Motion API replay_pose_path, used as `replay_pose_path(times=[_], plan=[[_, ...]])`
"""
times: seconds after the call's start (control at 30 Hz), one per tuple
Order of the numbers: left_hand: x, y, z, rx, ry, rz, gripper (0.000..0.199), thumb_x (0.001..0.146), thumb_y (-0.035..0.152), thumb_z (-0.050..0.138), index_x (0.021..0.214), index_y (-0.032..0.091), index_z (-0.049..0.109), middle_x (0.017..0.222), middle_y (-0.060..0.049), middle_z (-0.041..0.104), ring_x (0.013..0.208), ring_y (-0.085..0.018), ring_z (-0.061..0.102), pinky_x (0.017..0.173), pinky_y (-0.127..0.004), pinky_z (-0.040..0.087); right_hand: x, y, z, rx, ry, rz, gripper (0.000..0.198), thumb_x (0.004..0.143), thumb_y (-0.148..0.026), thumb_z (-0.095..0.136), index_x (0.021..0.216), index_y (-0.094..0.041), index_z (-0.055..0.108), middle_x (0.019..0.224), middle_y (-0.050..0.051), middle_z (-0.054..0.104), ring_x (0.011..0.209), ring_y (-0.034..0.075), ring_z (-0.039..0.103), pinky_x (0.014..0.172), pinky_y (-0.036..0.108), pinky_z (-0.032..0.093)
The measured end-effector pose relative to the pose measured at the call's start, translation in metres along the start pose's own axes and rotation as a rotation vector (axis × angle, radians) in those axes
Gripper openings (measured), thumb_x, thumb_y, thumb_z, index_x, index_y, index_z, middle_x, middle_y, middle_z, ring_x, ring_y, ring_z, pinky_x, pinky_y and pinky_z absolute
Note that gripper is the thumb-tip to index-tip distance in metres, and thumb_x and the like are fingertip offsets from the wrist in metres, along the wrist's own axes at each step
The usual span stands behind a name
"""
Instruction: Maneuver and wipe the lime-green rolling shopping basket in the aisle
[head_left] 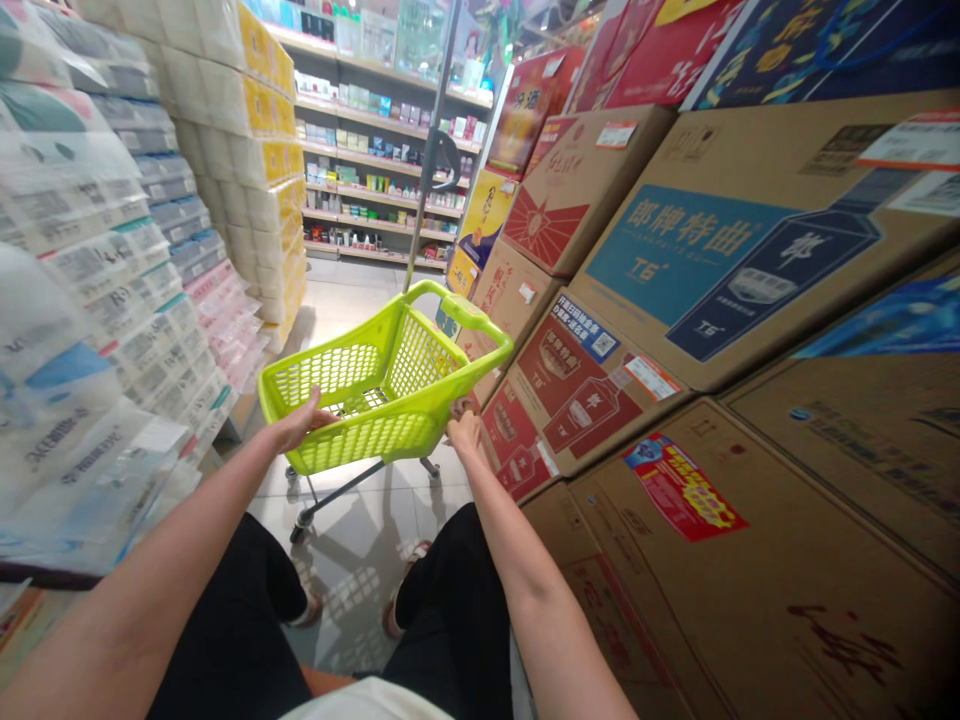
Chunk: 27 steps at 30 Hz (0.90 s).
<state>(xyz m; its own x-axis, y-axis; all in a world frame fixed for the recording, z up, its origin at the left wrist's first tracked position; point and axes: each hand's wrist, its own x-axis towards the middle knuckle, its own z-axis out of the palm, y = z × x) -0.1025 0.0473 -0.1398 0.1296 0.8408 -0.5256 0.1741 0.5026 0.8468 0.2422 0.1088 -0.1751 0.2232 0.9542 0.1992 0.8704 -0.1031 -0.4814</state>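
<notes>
A lime-green plastic shopping cart [390, 425] with a perforated basket stands on the tiled floor just in front of me, turned sideways. No goods show inside its basket. My left hand [304, 420] lies over the near rim toward the left end, fingers on the inner side and thumb raised, taking hold of the basket edge. At the right end, below the handle, my right hand [465, 428] has its fingers curled against the cart's side; the fingertips are partly hidden. The cart's handle [480, 318] points to the right, untouched by either hand.
Stacked cardboard liquor boxes [690, 260] rise close on the right. Plastic-wrapped tissue packs [112, 250] and yellow-and-white paper bundles [262, 150] are piled on the left. Beyond a metal-framed glass door [431, 150], shelves [382, 125] hold small packaged goods. Tiled floor [330, 290] runs between.
</notes>
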Motion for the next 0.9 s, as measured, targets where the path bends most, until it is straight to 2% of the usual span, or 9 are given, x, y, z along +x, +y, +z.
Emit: replay_pose_path(times=[0.17, 0.33, 0.4, 0.57, 0.67, 0.8, 0.9], plan=[[-0.004, 0.001, 0.0, 0.028, -0.009, 0.005, 0.102, 0.07, 0.089, 0.008, 0.088, 0.015, 0.076, 0.101, -0.013, 0.075, 0.104, -0.034, 0.062, 0.081, -0.037, 0.048, -0.003, -0.003, 0.016, 0.104, 0.05, -0.035, 0.044, 0.084, -0.015, 0.047, 0.128, -0.016, 0.05, 0.117, 0.015, 0.055, 0.105, 0.023, 0.057, 0.092, 0.035, 0.045], [-0.003, 0.0, 0.001, 0.031, 0.015, 0.033, 0.105, 0.071, 0.089, 0.005, 0.088, 0.014, 0.076, 0.1, -0.014, 0.075, 0.104, -0.033, 0.061, 0.084, -0.037, 0.046, -0.023, -0.003, 0.03, 0.176, -0.027, -0.024, 0.044, 0.071, -0.008, 0.056, 0.114, -0.018, 0.06, 0.094, 0.009, 0.06, 0.081, 0.022, 0.062, 0.07, 0.028, 0.049], [-0.004, -0.001, 0.002, 0.012, 0.016, 0.022, 0.103, 0.071, 0.089, 0.007, 0.088, 0.014, 0.076, 0.1, -0.014, 0.075, 0.104, -0.033, 0.061, 0.085, -0.037, 0.046, -0.021, -0.005, 0.031, 0.196, -0.019, -0.004, 0.046, 0.072, -0.007, 0.054, 0.116, -0.016, 0.06, 0.093, 0.01, 0.06, 0.078, 0.021, 0.063, 0.068, 0.027, 0.05], [-0.005, -0.002, 0.001, 0.007, -0.018, 0.016, 0.1, 0.071, 0.089, 0.012, 0.089, 0.015, 0.077, 0.101, -0.014, 0.074, 0.106, -0.034, 0.06, 0.085, -0.037, 0.045, -0.01, -0.014, 0.031, 0.23, 0.032, 0.01, 0.047, 0.08, -0.01, 0.044, 0.126, -0.014, 0.052, 0.106, 0.014, 0.057, 0.091, 0.021, 0.061, 0.077, 0.029, 0.05], [-0.003, -0.004, 0.0, 0.014, -0.012, 0.034, 0.099, 0.072, 0.088, 0.012, 0.091, 0.015, 0.077, 0.102, -0.014, 0.074, 0.105, -0.033, 0.06, 0.085, -0.037, 0.046, -0.017, -0.012, 0.034, 0.238, 0.019, 0.017, 0.047, 0.078, -0.012, 0.049, 0.125, -0.015, 0.052, 0.11, 0.014, 0.055, 0.09, 0.021, 0.061, 0.075, 0.029, 0.05], [0.001, -0.008, -0.002, 0.017, -0.013, 0.04, 0.099, 0.073, 0.087, 0.012, 0.092, 0.015, 0.077, 0.101, -0.013, 0.075, 0.104, -0.033, 0.061, 0.085, -0.037, 0.046, -0.023, -0.014, 0.035, 0.245, 0.008, 0.025, 0.049, 0.073, -0.01, 0.053, 0.121, -0.015, 0.053, 0.105, 0.012, 0.056, 0.089, 0.022, 0.062, 0.075, 0.029, 0.05], [0.001, -0.007, -0.002, 0.029, -0.005, 0.034, 0.101, 0.073, 0.088, 0.011, 0.092, 0.014, 0.077, 0.102, -0.014, 0.074, 0.105, -0.033, 0.061, 0.085, -0.037, 0.046, -0.021, -0.023, 0.036, 0.267, 0.083, 0.022, 0.053, 0.079, -0.012, 0.046, 0.131, -0.015, 0.045, 0.117, 0.016, 0.051, 0.107, 0.024, 0.056, 0.088, 0.032, 0.046]])
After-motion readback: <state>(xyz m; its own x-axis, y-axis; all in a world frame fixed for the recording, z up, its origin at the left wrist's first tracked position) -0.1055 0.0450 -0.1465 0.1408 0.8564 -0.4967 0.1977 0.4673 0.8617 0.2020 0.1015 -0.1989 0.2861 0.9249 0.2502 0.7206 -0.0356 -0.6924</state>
